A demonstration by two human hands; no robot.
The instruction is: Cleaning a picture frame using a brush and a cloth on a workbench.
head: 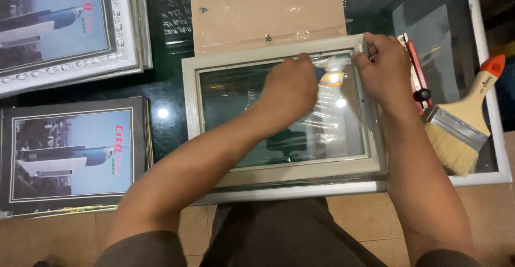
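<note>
Our right hand (382, 68) pinches the far right corner of the pale picture frame (212, 133) lying near us on the glass table (496, 154), steadying it while our closed left hand (289, 87) grips something small and blue against the clear plastic wrap (332, 119).

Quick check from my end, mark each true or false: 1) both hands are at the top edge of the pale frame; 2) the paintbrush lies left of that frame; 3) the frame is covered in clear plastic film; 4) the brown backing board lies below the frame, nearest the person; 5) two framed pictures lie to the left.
1) True: the left hand and right hand are both at the upper part of the pale frame.
2) False: the paintbrush lies to its right.
3) True: wrinkled plastic film covers it.
4) False: the backing board lies above it, farther away.
5) True: a white-framed picture and a dark-framed picture.
</note>
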